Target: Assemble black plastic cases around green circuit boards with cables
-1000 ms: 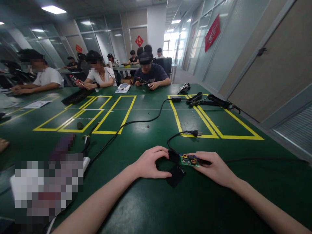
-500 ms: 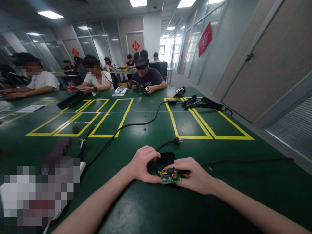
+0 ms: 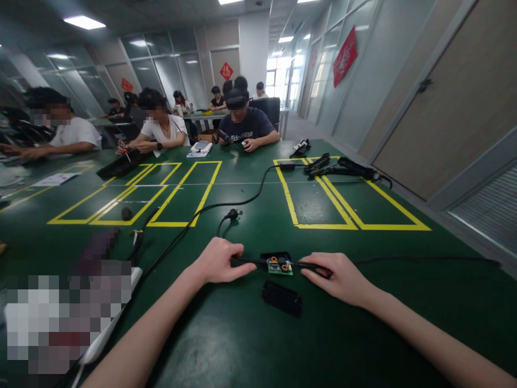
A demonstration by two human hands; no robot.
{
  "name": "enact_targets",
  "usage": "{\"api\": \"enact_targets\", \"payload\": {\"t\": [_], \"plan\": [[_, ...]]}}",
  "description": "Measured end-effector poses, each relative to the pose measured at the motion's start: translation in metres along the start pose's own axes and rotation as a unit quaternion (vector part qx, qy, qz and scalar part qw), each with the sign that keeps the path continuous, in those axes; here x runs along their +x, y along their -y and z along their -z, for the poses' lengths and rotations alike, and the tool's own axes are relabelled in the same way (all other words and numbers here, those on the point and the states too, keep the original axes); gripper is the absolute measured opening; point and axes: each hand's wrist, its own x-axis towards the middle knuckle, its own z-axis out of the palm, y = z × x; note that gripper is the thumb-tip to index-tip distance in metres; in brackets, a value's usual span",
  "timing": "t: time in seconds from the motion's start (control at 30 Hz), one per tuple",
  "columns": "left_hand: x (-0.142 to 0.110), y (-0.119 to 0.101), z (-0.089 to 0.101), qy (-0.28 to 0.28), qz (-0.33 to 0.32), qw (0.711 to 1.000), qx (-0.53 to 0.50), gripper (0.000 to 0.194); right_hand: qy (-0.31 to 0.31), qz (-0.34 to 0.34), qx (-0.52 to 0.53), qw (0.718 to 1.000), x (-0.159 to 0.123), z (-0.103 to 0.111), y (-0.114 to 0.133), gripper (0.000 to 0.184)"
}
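Observation:
A small green circuit board [image 3: 280, 266] with copper-ringed coils lies at or just over a black plastic case half [image 3: 276, 254], between my hands. From its left side runs a black power cord [image 3: 252, 260], which my left hand [image 3: 218, 261] grips between thumb and fingers. On the right, my right hand [image 3: 337, 275] pinches another black cable [image 3: 307, 264] close to the board. Whether the board rests fully inside the case half I cannot tell. Nearer to me, a second black case half [image 3: 281, 298] lies on the table, touched by neither hand.
A black plug [image 3: 232, 214] lies beyond my left hand. Long black cables cross the green table [image 3: 226, 345], which carries yellow tape rectangles [image 3: 323, 227]. Black tool-like items [image 3: 343, 168] lie far right. A white power strip [image 3: 117, 315] is at left, partly pixelated. Several people sit opposite.
My hands have moved apart, from holding the board to holding its cables. The board has shifted away from me to the far case half. The plug has swung left, and the near case half is uncovered.

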Motion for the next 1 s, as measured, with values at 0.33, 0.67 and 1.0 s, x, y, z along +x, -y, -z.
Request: {"api": "enact_targets", "payload": {"t": [0.33,0.67,1.0], "plan": [[-0.001,-0.010,-0.005,0.040,-0.011,0.999,-0.010,0.045,0.006,0.029,0.010,1.000,-0.004,0.001,-0.001,0.033],[-0.001,-0.027,-0.022,0.028,-0.017,0.999,-0.023,0.018,-0.015,0.081,-0.007,0.997,-0.010,-0.005,0.010,0.042],[0.000,-0.027,-0.031,0.037,0.037,0.998,0.034,0.019,-0.001,0.052,0.006,0.999,-0.008,-0.007,0.010,0.044]]}}
